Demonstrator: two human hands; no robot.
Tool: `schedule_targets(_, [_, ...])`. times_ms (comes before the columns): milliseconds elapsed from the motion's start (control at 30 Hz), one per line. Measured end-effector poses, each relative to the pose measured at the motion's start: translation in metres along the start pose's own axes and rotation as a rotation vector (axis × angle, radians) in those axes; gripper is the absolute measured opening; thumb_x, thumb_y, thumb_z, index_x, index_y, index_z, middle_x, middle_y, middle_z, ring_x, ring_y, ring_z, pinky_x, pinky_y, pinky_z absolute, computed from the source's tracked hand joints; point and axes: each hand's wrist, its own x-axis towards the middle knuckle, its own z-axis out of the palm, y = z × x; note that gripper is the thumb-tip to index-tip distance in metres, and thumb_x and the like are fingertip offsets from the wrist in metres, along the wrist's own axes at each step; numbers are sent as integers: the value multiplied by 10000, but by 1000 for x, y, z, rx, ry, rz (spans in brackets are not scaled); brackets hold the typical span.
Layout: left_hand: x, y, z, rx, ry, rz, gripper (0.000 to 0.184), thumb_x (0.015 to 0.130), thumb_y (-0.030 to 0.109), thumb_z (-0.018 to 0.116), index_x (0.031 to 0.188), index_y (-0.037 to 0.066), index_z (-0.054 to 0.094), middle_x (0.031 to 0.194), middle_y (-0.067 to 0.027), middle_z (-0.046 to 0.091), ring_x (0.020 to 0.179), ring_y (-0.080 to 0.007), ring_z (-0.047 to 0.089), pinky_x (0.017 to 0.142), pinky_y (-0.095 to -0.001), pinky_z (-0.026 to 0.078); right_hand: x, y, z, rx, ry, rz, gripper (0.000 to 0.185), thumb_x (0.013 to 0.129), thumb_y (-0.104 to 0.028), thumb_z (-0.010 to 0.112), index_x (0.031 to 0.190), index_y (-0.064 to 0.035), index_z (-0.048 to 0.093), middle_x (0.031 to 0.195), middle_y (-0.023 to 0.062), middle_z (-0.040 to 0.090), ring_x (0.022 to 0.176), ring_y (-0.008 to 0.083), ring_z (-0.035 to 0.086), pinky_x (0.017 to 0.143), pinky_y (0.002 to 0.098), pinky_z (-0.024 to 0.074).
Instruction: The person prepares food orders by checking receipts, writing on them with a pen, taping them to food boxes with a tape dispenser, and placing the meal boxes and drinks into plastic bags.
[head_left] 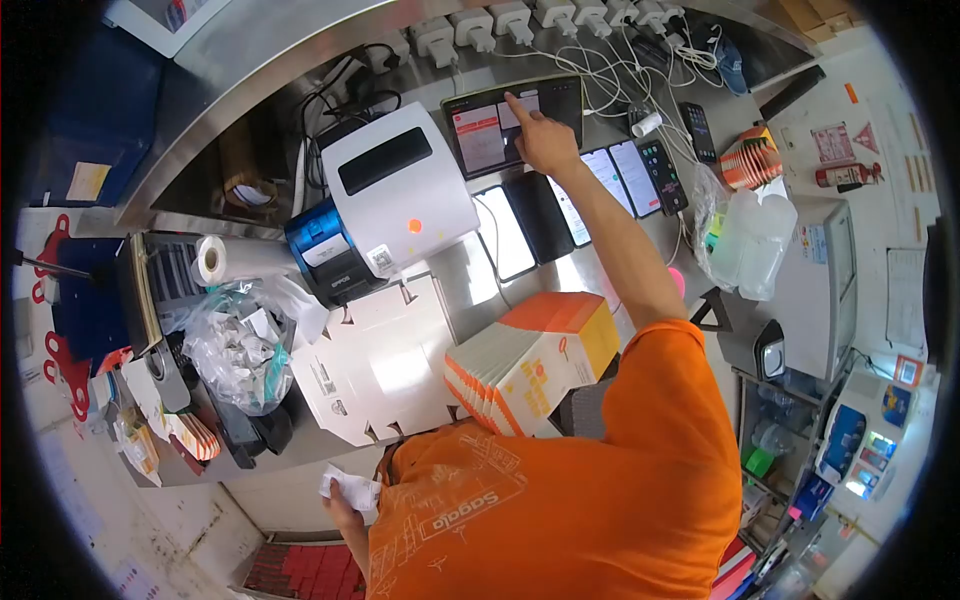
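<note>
My right hand [545, 142] reaches over the counter, its index finger stretched out onto the lit screen of a tablet [478, 140]. That hand holds nothing. Down by my body, at the lower left, my left hand [347, 515] is closed round a crumpled white paper slip [355, 491]. Below the tablet, several phones lie in a row, among them a bright-screened phone [507, 235] and a dark one [541, 220]. A white label printer [400, 190] stands left of the tablet.
An unfolded carton sheet [380, 370] lies beside a stack of orange and white boxes [535, 365]. Left are a bag of paper scraps [235, 345] and a paper roll [240, 260]. Chargers [474, 30] and tangled cables line the back; a bag of plastic containers [755, 240] is right.
</note>
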Motion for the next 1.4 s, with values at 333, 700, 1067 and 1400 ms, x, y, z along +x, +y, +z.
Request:
schedule_targets(333, [5,-2,3,-24,2,19,356,922,211,596,1203,2,533,1054,-100,629,870,-227,641,745,-373,540,-7,-6,-9,48,-37,27,755,800,-175,566,1484,-247,255,1029,172,638,850,375,654,749,488,534])
schedule_targets(700, [-33,81,76,-304,-84,49,449,902,207,624,1274,8,469,1158,-128,600,1009,-260,631,844,-396,538,-68,-62,-57,469,-13,-170,303,861,-86,593,1162,-54,617,760,150,649,636,229,628,616,326,492])
schedule_targets(1067, [-112,180,178,-268,-775,219,325,950,94,568,1252,-2,496,1122,-84,632,984,-138,618,803,-283,526,-252,-336,-156,1085,-439,-47,402,843,-169,689,1183,11,570,963,145,672,852,241,655,767,333,517])
schedule_targets(1400, [-72,211,116,-411,-907,316,349,980,89,496,1318,16,448,1115,-62,625,910,-79,619,720,-211,525,-292,-411,-137,1381,-899,211,247,913,-78,611,1108,73,613,918,88,696,788,94,636,704,249,515])
